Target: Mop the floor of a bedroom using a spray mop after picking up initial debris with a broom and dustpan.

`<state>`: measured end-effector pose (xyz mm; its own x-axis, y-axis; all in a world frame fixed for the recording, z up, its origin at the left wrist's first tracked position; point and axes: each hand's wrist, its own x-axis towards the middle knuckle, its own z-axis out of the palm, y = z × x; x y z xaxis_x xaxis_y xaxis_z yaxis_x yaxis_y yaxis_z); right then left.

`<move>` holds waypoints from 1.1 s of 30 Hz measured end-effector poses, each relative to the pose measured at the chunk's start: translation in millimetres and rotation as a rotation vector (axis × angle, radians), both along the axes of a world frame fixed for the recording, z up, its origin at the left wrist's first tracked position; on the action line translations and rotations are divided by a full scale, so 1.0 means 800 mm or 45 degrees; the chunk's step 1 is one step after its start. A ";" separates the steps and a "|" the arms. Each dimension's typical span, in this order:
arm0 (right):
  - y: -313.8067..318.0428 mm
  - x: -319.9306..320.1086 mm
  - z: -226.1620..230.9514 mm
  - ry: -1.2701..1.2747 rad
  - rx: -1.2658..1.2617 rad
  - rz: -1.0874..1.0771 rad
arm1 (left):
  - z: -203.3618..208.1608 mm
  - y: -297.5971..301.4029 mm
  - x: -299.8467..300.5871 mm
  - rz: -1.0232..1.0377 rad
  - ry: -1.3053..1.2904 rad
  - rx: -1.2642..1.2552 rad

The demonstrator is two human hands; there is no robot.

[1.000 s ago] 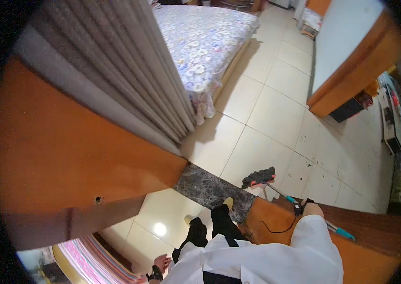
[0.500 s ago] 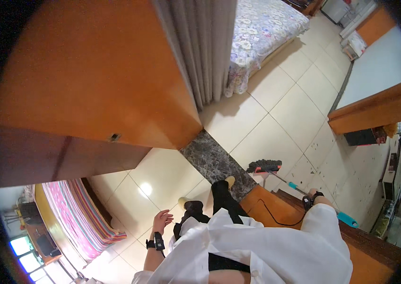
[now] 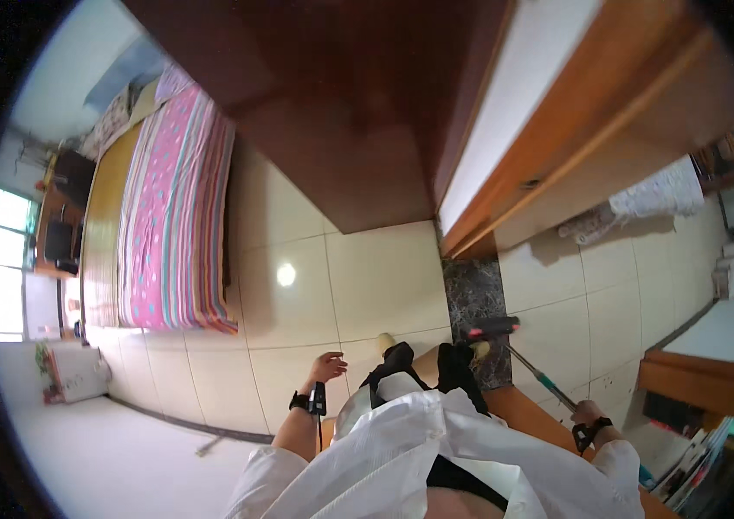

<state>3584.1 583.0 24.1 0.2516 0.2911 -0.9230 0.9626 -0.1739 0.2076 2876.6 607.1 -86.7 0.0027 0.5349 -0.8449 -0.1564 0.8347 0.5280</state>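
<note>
My right hand [image 3: 588,413] is wrapped round the teal and grey handle of a broom [image 3: 544,378] at the lower right. The dark broom head [image 3: 493,327], edged with pinkish red, is over the dark marble threshold [image 3: 476,290] by my feet. Holding nothing, my left hand [image 3: 329,367] hangs to the left of my legs with its fingers apart. Black straps with small devices sit on both wrists.
A bed [image 3: 172,233] with a striped pink cover stands at the left. Ahead are a dark brown panel [image 3: 341,104] and an orange-brown door frame [image 3: 557,147]. Light tiles [image 3: 384,285] cover the floor. Another bed [image 3: 661,195] with a floral cover shows through the doorway.
My view has turned left, bringing the striped bed more into sight. The broom has come along in my right hand, its head now over the threshold. My left hand stays empty.
</note>
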 end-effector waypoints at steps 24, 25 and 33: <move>0.326 -0.692 -0.151 1.169 -0.599 -1.034 | 0.093 -0.086 -0.062 0.710 0.023 0.207; 0.337 -0.710 -0.143 1.159 -0.559 -0.992 | 0.093 -0.084 -0.073 0.719 0.016 0.201; 0.398 -0.905 -0.128 1.284 -0.571 -1.227 | 0.099 -0.054 -0.241 0.725 0.048 0.232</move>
<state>2859.8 901.4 -78.4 -0.6150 0.0346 -0.7878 0.2810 -0.9239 -0.2599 2683.4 564.0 -7.3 -0.3548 0.5796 -0.7336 -0.5310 0.5209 0.6684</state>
